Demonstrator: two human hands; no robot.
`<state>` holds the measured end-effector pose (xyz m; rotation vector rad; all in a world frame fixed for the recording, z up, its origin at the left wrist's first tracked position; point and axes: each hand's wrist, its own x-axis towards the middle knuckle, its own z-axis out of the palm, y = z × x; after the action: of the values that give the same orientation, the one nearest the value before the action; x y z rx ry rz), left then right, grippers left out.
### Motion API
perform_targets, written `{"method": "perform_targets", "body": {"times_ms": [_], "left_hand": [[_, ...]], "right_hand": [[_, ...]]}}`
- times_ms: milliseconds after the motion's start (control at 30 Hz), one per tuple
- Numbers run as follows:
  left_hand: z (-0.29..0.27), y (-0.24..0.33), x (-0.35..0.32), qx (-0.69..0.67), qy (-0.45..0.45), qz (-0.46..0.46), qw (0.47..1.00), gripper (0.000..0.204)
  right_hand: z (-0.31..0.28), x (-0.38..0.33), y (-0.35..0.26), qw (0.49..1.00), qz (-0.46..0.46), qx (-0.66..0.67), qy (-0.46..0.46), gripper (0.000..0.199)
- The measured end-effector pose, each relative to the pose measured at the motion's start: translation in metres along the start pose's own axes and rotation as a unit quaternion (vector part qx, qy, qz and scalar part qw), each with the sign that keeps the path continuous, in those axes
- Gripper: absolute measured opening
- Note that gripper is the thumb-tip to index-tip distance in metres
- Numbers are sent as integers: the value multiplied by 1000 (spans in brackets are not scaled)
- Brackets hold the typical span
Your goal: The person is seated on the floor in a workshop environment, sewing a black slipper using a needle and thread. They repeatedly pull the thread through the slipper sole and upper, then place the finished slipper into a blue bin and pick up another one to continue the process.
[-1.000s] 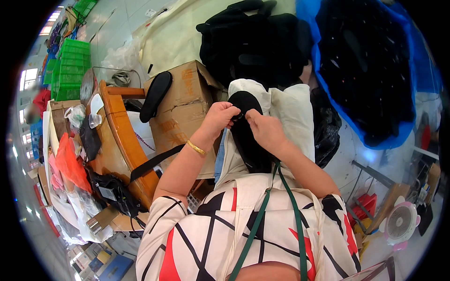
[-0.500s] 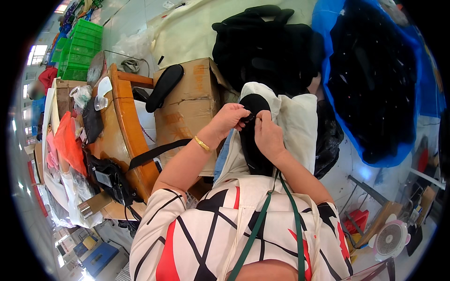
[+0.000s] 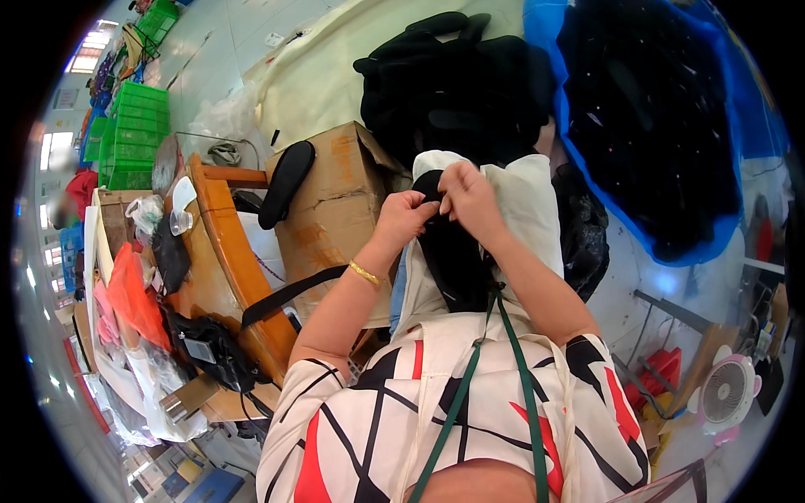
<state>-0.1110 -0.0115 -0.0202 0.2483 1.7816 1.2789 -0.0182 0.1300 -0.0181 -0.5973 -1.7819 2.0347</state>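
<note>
A long black slipper [image 3: 453,261] lies lengthwise on the pale cloth [image 3: 530,220] over my lap, its far end partly hidden behind my fingers. At the slipper's left edge, the thumb and fingers of my left hand [image 3: 404,218] are pinched together. My right hand [image 3: 472,201] is above the slipper, close beside the left, with its fingers curled and the tips drawn together. Whatever sits between the fingertips of either hand is too small to make out. Another black slipper [image 3: 287,184] leans on the cardboard box [image 3: 335,201] to the left.
Beyond my knees a heap of black pieces [image 3: 457,92] sits on a cream sheet [image 3: 314,88]. At the right stands a blue bag [image 3: 560,109] full of black pieces. A wooden chair [image 3: 222,235] bearing a black bag [image 3: 210,348] is on the left, near green crates [image 3: 134,134].
My right hand has risen from the slipper's right side toward its far end and turned, its fingers now nearer the left hand. The left hand stays pinched. The whole view has shifted slightly.
</note>
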Motion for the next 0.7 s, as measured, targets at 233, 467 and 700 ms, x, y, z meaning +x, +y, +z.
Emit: {"method": "perform_targets", "body": {"times_ms": [233,467,700], "left_hand": [[-2,-4,-3,42,7,42,998,32],[-5,-12,1,153,6,78,985,28],[0,13,-29,263,6,186,947,29]], "right_hand": [[-114,-9,-8,956,163,238,55,16],[-272,-20,-33,789,-99,348,496,15],[-123,-34,-1,985,22,-165,51,27]]}}
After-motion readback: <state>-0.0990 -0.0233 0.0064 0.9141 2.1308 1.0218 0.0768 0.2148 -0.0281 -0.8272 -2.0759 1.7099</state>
